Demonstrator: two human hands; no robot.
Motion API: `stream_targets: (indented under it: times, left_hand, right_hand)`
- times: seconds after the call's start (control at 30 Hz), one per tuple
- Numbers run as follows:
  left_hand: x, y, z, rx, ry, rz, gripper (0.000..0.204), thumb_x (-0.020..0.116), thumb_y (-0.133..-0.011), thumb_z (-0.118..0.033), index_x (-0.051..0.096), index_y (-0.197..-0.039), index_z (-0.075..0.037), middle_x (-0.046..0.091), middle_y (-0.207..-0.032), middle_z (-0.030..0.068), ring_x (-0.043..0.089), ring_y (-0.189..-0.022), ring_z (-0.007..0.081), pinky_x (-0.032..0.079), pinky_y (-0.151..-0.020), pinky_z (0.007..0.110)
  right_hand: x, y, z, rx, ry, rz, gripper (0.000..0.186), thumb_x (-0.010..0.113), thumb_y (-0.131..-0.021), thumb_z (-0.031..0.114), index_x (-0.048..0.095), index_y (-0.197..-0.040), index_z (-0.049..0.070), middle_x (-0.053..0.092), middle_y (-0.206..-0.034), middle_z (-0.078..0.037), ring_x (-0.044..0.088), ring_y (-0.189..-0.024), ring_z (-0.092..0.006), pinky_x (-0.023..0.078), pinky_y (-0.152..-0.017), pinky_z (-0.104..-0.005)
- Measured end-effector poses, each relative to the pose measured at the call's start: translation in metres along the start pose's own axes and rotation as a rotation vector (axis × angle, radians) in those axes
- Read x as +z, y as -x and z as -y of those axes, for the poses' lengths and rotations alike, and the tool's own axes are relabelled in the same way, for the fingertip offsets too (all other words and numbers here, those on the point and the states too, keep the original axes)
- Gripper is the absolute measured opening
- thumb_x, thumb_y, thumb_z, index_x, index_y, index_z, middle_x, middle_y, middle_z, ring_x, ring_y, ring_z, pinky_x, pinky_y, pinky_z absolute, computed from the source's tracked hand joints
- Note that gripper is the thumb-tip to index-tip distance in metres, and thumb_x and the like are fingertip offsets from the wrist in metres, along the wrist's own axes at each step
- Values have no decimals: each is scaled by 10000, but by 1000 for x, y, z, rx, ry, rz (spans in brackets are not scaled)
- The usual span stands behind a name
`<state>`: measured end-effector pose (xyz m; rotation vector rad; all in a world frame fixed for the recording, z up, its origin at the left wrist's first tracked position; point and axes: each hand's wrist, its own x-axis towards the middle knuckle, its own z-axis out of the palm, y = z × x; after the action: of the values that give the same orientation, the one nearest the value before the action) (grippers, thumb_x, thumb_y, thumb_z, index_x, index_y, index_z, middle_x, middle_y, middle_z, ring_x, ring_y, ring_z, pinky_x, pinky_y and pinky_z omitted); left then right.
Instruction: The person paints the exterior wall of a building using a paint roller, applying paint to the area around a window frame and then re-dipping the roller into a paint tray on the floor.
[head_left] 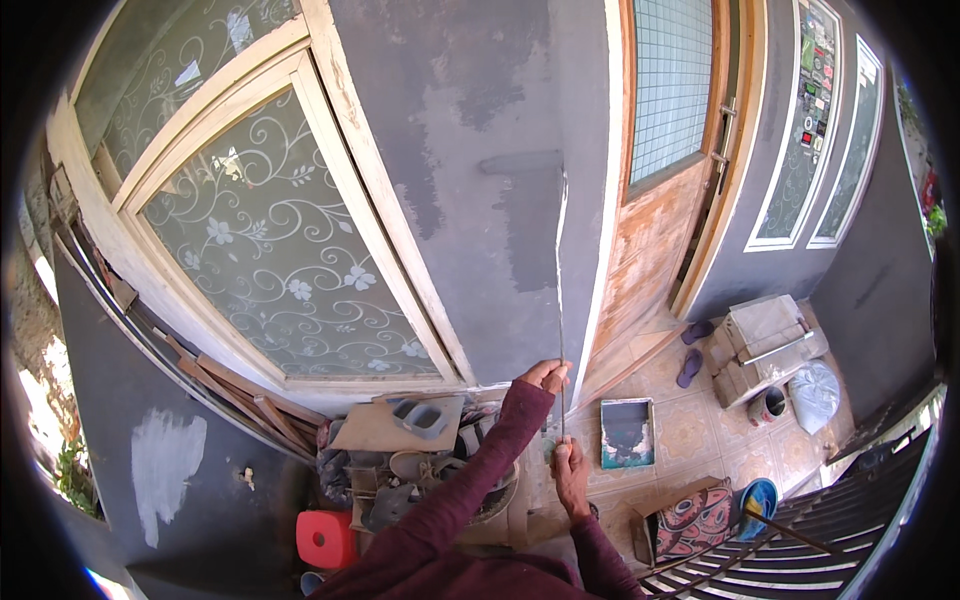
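Observation:
My left hand (548, 375) is wrapped round a long thin roller pole (559, 260) near the bottom of the grey wall. Lower on the same pole, my right hand (571, 470) grips it. A paint roller (520, 161) at the pole's top lies against the wall (450, 90), which has darker and lighter grey patches. A paint tray (627, 433) with grey inside lies on the tiled floor right of my right hand.
Cream window (160, 195) left, wooden door (650, 250) right. Piled items (385, 435) and a red stool (340, 540) below left; stacked blocks (760, 330), slippers (690, 365), bucket (765, 405), white sack (812, 395) right. Blue bucket (758, 505) and black railing (840, 535) lower right.

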<state>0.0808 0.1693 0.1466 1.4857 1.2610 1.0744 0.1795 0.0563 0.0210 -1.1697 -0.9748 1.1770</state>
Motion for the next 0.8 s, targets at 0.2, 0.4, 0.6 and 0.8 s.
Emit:
stream_targets:
  times: [0.2, 0.4, 0.6, 0.8]
  left_hand:
    - [-11, -14, -50, 109, 27, -27, 260, 538, -990, -222, 659, -1163, -68, 657, -834, 3, 585, -761, 67, 477, -688, 234]
    - [-22, -29, -94, 217, 61, -58, 270, 529, -995, -218, 655, -1173, -59, 647, -807, 13, 582, -744, 72, 480, -687, 232]
    - [-30, -44, -132, 264, 71, -57, 280, 524, -998, -220, 651, -1181, -51, 650, -802, 21, 578, -723, 73, 479, -662, 224]
    - [-22, -38, -103, 230, 104, -36, 285, 530, -996, -236, 651, -1183, -58, 653, -808, 22, 591, -749, 78, 483, -686, 230]
  right_hand:
    - [8, -18, 39, -56, 70, -10, 370, 499, -988, 379, 576, -1024, 19, 490, -638, 6, 466, -561, -72, 391, -506, -247]
    - [21, -27, 100, -102, 27, 6, 382, 499, -990, 392, 569, -972, 16, 488, -625, 7, 460, -541, -71, 384, -482, -247]
    - [30, -40, 133, -157, 52, -33, 384, 508, -990, 394, 562, -927, 19, 485, -619, 8, 454, -535, -67, 384, -476, -247]
    - [22, -35, 110, -107, 29, -26, 365, 522, -987, 377, 566, -947, 16, 494, -636, 14, 458, -546, -64, 387, -487, -241]
